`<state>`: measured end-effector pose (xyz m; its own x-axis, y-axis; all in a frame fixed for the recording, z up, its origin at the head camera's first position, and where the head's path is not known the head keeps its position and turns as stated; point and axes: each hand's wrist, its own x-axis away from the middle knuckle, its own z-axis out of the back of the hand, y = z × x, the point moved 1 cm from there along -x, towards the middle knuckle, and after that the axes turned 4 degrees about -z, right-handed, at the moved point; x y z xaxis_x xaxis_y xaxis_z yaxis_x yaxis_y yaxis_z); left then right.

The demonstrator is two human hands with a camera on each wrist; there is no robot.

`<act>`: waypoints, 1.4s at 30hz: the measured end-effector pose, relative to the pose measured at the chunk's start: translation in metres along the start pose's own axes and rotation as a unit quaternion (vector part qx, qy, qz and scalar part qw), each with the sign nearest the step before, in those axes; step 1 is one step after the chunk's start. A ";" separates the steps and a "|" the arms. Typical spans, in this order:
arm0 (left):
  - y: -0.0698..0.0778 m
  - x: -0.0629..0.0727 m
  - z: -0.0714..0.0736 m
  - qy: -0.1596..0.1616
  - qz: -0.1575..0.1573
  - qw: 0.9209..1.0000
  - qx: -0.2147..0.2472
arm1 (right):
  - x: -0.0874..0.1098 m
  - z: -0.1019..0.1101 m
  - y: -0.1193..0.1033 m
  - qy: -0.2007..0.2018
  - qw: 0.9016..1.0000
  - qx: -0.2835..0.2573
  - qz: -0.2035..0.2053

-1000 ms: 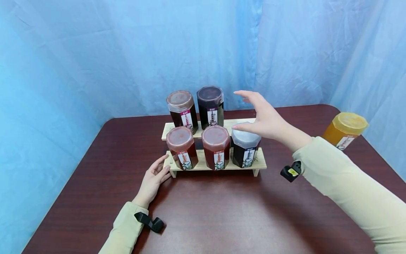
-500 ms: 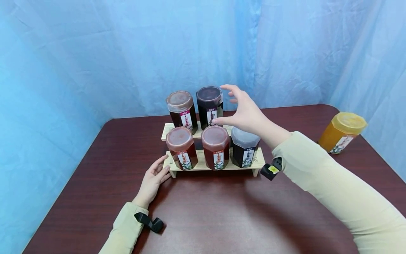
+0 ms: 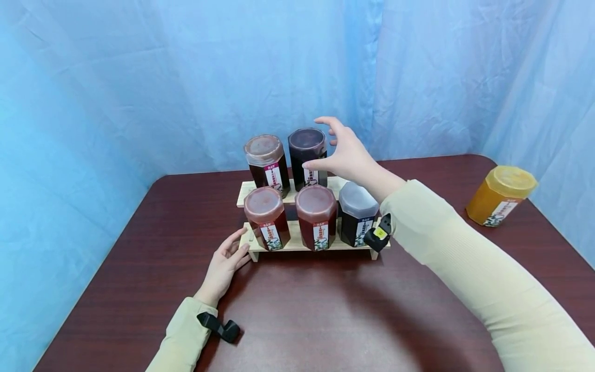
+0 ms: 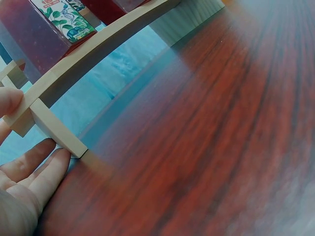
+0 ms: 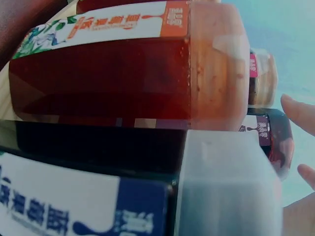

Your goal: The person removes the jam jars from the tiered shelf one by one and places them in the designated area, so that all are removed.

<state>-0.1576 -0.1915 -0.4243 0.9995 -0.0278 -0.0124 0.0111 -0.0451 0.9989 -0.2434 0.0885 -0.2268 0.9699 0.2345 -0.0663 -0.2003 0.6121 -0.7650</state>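
Note:
My left hand (image 3: 220, 271) holds the left end of a light wooden two-step rack (image 3: 294, 233). In the left wrist view its thumb (image 4: 9, 101) lies against the plank's end, with fingers (image 4: 47, 172) by the leg. Over the upper step, my right hand (image 3: 348, 155) has thumb and fingers spread wide around a dark purple jar (image 3: 304, 155); the thumb overlaps that jar's front. A dark red jar (image 3: 266, 160) stands left of it. On the lower step are two red jars (image 3: 265, 206) (image 3: 316, 206) and a dark blue-labelled jar (image 3: 359, 204) with a whitish lid.
A yellow jar (image 3: 502, 194) stands apart on the dark red wooden table (image 3: 297, 310), at the right. Light blue curtains (image 3: 209, 82) hang close behind the table. My right sleeve (image 3: 446, 243) reaches across the table's right half.
My right hand has moved left from above the whitish-lidded jar to the dark purple jar, its fingers still spread. The left hand stays at the rack's end.

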 end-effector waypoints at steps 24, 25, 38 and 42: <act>-0.003 -0.003 0.002 0.004 -0.006 1.000 0.000 | -0.017 -0.017 0.008 0.006 1.000 0.007 0.015; -0.004 -0.003 0.003 0.004 -0.006 1.000 -0.001 | -0.017 -0.018 0.008 0.004 1.000 0.005 0.016; -0.003 -0.003 0.003 0.001 -0.008 1.000 -0.001 | -0.016 -0.027 0.011 -0.002 1.000 -0.022 0.003; -0.001 -0.003 0.003 0.000 -0.002 1.000 -0.003 | -0.017 -0.029 0.011 0.003 1.000 -0.024 0.006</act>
<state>-0.1604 -0.1945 -0.4256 0.9995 -0.0275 -0.0167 0.0156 -0.0396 0.9991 -0.2577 0.0693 -0.2521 0.9681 0.2377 -0.0796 -0.2057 0.5714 -0.7945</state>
